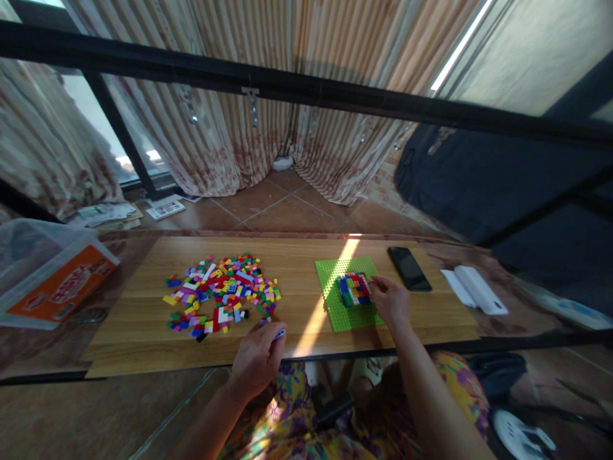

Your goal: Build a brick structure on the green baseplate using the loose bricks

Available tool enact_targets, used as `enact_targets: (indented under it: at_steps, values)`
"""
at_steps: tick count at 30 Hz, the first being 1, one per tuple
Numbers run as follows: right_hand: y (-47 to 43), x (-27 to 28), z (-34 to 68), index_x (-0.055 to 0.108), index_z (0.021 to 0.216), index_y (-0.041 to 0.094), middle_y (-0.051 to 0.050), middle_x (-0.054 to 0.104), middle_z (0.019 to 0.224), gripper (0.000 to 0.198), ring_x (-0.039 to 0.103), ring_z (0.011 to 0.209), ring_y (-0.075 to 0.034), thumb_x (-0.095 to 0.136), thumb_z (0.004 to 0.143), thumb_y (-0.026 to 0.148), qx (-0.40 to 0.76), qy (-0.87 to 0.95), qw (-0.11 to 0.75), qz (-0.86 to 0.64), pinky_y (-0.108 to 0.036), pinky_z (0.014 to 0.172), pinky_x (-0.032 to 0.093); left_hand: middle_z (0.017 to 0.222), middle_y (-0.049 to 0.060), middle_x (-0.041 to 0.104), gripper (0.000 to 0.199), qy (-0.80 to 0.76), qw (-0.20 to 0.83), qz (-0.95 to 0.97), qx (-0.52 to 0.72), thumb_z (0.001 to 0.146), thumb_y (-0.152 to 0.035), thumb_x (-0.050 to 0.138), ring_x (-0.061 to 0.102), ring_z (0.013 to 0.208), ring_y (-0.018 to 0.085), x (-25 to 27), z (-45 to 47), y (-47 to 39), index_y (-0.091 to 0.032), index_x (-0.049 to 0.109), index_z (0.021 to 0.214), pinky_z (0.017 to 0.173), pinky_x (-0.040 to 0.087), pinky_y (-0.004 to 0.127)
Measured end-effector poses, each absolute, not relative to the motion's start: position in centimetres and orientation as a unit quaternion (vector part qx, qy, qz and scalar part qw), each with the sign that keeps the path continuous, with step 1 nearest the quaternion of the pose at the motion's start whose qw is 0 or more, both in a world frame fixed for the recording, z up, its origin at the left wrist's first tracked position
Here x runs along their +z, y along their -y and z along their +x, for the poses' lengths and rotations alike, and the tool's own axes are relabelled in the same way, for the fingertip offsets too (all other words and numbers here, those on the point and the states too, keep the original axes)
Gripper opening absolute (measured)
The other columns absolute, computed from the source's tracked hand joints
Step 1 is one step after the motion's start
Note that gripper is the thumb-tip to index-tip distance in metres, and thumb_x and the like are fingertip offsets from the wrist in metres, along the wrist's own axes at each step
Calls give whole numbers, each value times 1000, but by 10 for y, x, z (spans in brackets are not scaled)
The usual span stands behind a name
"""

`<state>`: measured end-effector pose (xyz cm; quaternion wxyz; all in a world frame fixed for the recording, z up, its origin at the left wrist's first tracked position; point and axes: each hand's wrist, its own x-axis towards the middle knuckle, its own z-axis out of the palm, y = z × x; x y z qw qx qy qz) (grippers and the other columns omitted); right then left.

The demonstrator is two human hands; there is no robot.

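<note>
My left hand point(258, 358) is curled closed over the table's front edge. A small blue toy brick point(280, 333) with a pale edge shows between its thumb and fingers. My right hand point(390, 300) reaches to the right side of a multicoloured brick build point(353, 291), its thumb and fingertips pinched together at the build's upper right corner. What they pinch, if anything, is too small to make out. The build stands on a green studded baseplate point(342, 319). A spread of loose toy bricks point(225, 287) in many colours lies left of the baseplate, just beyond my left hand.
On the wooden table point(297, 255), a black phone point(409, 268) lies right of the baseplate. A clear plastic box point(52, 275) with an orange label stands at the far left. White folded sheets point(474, 291) lie off the right end. A black metal bar point(306, 89) crosses above.
</note>
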<state>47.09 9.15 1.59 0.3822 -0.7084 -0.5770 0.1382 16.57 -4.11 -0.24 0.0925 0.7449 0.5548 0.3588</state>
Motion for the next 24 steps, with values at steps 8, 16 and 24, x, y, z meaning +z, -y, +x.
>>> enact_targets:
  at_steps: [8, 16, 24]
  values:
    - [-93, 21, 467, 74, 98, 14, -12, 75, 80, 42, 67, 71, -23, 54, 77, 44, 121, 591, 368, -708, -32, 65, 49, 95, 4, 72, 18, -552, 99, 746, 359, 91, -23, 47, 68, 88, 17, -4, 165, 42, -21, 60, 103, 80, 54, 30]
    - [-101, 13, 475, 72, 103, 11, -11, 74, 78, 47, 64, 62, -20, 58, 72, 44, 200, 542, 403, -710, -29, 58, 47, 96, 4, 71, 18, -554, 105, 748, 351, 91, -22, 47, 68, 89, 17, -7, 165, 43, -21, 59, 105, 81, 54, 29]
    - [-106, 10, 475, 73, 100, 11, -7, 71, 68, 52, 60, 54, -16, 68, 62, 45, 280, 493, 457, -685, -25, 48, 43, 94, 5, 71, 18, -549, 108, 750, 353, 92, -22, 46, 68, 87, 17, -5, 166, 42, -20, 59, 105, 81, 53, 30]
